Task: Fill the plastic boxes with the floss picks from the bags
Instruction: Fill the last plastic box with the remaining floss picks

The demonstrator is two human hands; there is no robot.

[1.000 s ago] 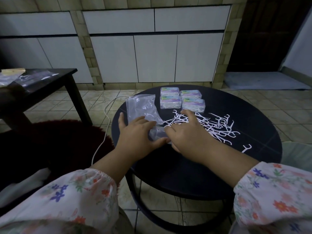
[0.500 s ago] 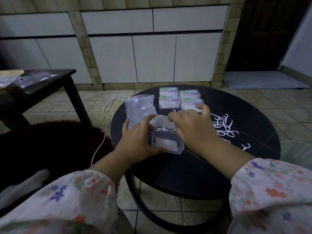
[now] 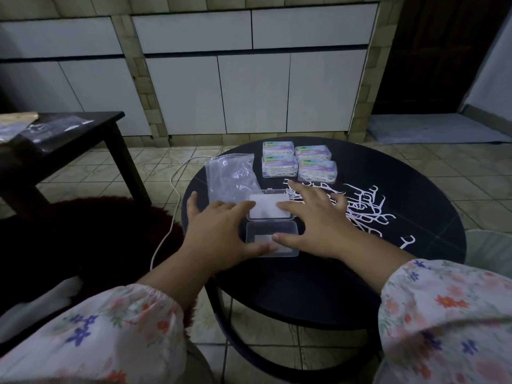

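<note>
Two bare hands — left hand (image 3: 219, 234) and right hand (image 3: 318, 223) — emerge from elastic-cuffed white fabric sleeves (image 3: 116, 328) printed with small red, purple and pink flowers.

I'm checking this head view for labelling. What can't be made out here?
- Floss picks: the right hand covers part of the pile, so no count.
- Open clear box: both hands overlap it; left hand hides its left edge.
- Closed boxes: label print too small to read.
- Bags on the side table: dim, cut off by the left edge.
</note>
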